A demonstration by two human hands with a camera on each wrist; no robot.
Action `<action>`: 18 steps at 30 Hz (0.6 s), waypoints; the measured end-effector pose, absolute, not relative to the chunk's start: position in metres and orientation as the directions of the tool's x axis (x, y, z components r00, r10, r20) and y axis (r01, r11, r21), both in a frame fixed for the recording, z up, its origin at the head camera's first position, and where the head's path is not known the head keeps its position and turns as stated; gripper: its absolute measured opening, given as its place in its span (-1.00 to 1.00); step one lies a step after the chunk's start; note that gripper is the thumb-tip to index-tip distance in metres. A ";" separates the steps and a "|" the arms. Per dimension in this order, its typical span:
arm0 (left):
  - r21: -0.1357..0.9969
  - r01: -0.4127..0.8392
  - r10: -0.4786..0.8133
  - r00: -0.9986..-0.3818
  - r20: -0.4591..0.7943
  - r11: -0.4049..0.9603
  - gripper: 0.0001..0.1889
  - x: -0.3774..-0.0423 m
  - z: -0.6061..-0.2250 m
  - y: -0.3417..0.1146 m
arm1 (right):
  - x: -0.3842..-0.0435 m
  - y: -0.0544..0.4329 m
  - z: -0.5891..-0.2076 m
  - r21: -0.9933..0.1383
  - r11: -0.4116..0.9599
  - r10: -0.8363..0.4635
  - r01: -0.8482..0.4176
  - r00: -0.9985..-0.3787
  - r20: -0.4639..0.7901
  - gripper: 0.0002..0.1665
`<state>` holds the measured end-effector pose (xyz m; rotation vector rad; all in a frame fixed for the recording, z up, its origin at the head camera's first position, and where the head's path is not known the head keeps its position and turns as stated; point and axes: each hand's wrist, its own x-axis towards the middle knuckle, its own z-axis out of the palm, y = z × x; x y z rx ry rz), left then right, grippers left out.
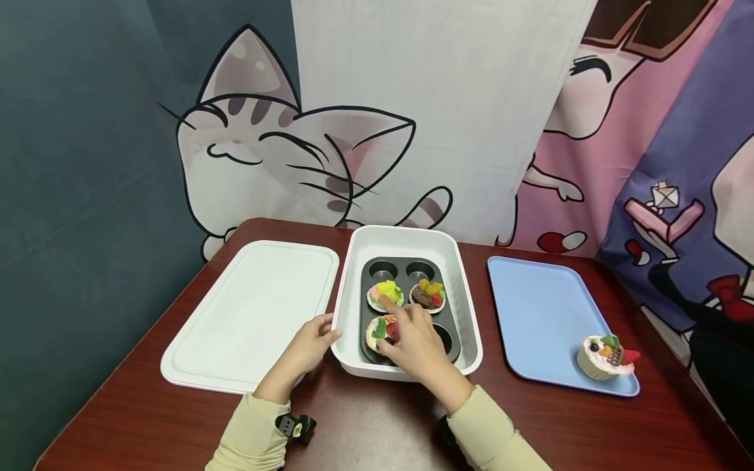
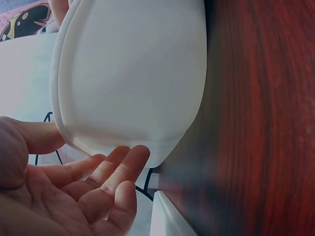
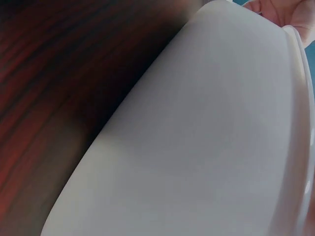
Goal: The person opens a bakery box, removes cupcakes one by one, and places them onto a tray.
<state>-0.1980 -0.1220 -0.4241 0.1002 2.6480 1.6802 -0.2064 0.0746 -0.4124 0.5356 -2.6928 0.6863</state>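
In the head view a white bin point(image 1: 465, 307) holds a dark muffin tin point(image 1: 402, 269). My right hand point(image 1: 419, 340) reaches over its front edge and grips a toy cupcake point(image 1: 377, 332) with green and red toppings, at the tin's left side; the fingers partly cover it. Behind it sit a yellow-and-pink-topped cupcake point(image 1: 385, 294) and a chocolate-topped cupcake point(image 1: 428, 296) in their cups. My left hand point(image 1: 309, 343) holds the bin's left front corner, thumb at the rim and fingers against the outer wall point(image 2: 133, 73). The right wrist view shows mostly the bin's outer wall point(image 3: 197, 123).
A white tray point(image 1: 253, 314) lies left of the bin on the dark red table point(image 1: 365, 425). To the right is a blue tray point(image 1: 542, 307), with another decorated cupcake point(image 1: 603, 358) on its front right corner. A cartoon cloth point(image 1: 471, 98) hangs behind the table.
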 end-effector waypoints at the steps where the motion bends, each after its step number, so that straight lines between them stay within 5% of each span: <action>1: 0.904 0.053 0.057 -0.998 0.032 0.425 -0.59 -0.198 -0.424 -0.122 | -0.207 0.072 -0.412 -0.388 0.819 -0.284 -0.423 -0.886 0.367 -0.17; 9: 0.904 0.053 0.059 -0.998 0.031 0.425 -0.59 -0.196 -0.425 -0.121 | -0.205 0.060 -0.417 -0.357 0.859 -0.272 -0.367 -0.918 0.290 -0.32; 18: 0.904 0.048 0.056 -0.998 0.026 0.426 -0.60 -0.197 -0.424 -0.122 | -0.211 0.054 -0.418 -0.343 0.882 -0.258 -0.324 -0.940 0.224 -0.25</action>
